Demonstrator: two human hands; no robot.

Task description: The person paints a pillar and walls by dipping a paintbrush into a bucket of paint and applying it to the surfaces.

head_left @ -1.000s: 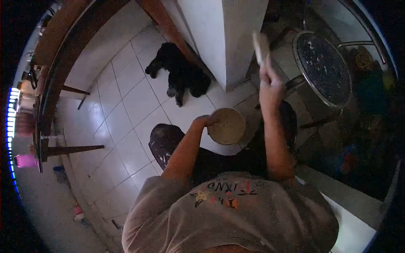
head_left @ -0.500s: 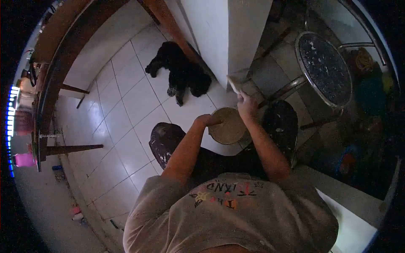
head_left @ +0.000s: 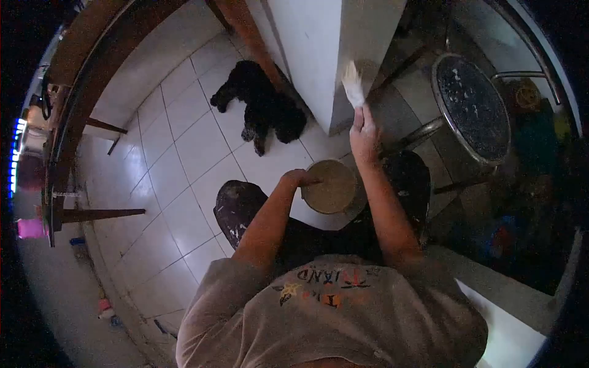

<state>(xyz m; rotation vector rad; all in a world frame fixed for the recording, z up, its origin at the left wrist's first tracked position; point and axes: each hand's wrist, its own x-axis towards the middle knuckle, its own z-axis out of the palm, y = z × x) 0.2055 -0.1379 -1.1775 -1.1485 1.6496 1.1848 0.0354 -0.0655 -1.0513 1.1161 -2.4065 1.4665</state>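
Note:
My left hand point(head_left: 299, 178) grips the near-left rim of a round container point(head_left: 331, 187), its thumb over the edge, between my knees. The container's inside looks tan; its contents are hard to make out. My right hand point(head_left: 365, 136) is closed on a brush point(head_left: 353, 86) with pale bristles, which point up and away from me. The brush is in front of the white pillar point(head_left: 334, 67), by its right face; whether the bristles touch it I cannot tell.
A black dog point(head_left: 261, 104) lies on the white tiled floor point(head_left: 202, 144) left of the pillar. At the right stands a metal stool point(head_left: 472, 107) with a dark, spotted seat. A wooden table point(head_left: 92, 80) borders the left side.
My right hand has moved forward, away from the container, and the brush has gone up along the pillar. My left hand still holds the container.

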